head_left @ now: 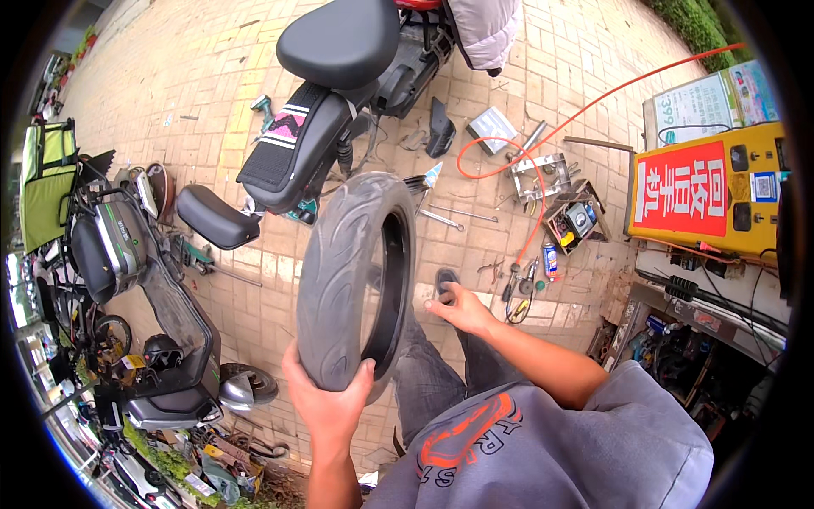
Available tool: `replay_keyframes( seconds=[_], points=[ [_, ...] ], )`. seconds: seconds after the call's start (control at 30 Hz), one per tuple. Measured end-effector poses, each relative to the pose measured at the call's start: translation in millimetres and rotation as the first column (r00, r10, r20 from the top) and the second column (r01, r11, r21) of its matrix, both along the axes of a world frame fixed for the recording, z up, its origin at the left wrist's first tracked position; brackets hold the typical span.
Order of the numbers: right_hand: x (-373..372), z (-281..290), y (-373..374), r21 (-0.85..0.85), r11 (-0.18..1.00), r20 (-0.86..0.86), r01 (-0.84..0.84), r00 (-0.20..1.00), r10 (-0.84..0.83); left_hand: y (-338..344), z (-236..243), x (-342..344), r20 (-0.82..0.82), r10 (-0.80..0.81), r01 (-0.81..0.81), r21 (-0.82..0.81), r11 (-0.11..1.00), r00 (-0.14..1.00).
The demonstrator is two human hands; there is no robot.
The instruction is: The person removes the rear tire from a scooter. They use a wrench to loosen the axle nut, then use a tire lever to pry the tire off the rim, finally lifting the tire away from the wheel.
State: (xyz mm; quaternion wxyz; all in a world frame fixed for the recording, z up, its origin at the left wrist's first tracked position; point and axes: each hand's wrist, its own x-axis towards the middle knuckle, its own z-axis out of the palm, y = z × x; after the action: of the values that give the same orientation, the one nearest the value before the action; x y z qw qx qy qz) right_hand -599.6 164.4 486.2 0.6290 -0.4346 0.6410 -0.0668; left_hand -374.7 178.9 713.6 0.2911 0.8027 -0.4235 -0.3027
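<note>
A black scooter tyre (332, 280) stands upright before me, its grooved tread facing left and its hollow inner side facing right. My left hand (329, 392) grips its bottom, the thumb over the near sidewall and the fingers round the tread side. No wheel rim shows inside the tyre. To the right of it, my right hand (462, 309) hovers apart from the rubber with loosely bent fingers and a small gap at the thumb. I see nothing held in it. Below that hand is my dark shoe (447, 278) on the paving.
Ahead stands a scooter (326, 127) with a black seat. Another scooter (170, 339) is parked at left. Wrenches (441, 219), an open toolbox (577, 222), a spray can (550, 263) and an orange hose (585, 103) lie ahead right. A yellow cabinet (755, 229) stands at right.
</note>
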Motion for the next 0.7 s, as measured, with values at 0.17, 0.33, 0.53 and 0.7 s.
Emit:
replay_keyframes(
  seconds=[0.17,0.33,0.53,0.7],
  points=[
    [33,89,-21,-0.07,0.997,-0.077,-0.029,0.997,0.023,29,86,-34,-0.08,0.165,-0.175,-0.137,0.975,0.983],
    [45,111,-11,-0.097,0.983,-0.033,-0.158,0.987,0.156,73,117,-39,0.042,0.119,-0.108,-0.204,0.973,0.992],
    [69,118,37,-0.188,0.969,0.013,-0.157,0.987,0.162,123,138,-19,-0.16,0.289,-0.319,-0.211,0.924,0.944],
    [95,138,66,-0.135,0.974,0.114,-0.184,0.973,0.199,177,144,25,-0.139,0.337,-0.363,-0.282,0.888,0.931]
  ],
)
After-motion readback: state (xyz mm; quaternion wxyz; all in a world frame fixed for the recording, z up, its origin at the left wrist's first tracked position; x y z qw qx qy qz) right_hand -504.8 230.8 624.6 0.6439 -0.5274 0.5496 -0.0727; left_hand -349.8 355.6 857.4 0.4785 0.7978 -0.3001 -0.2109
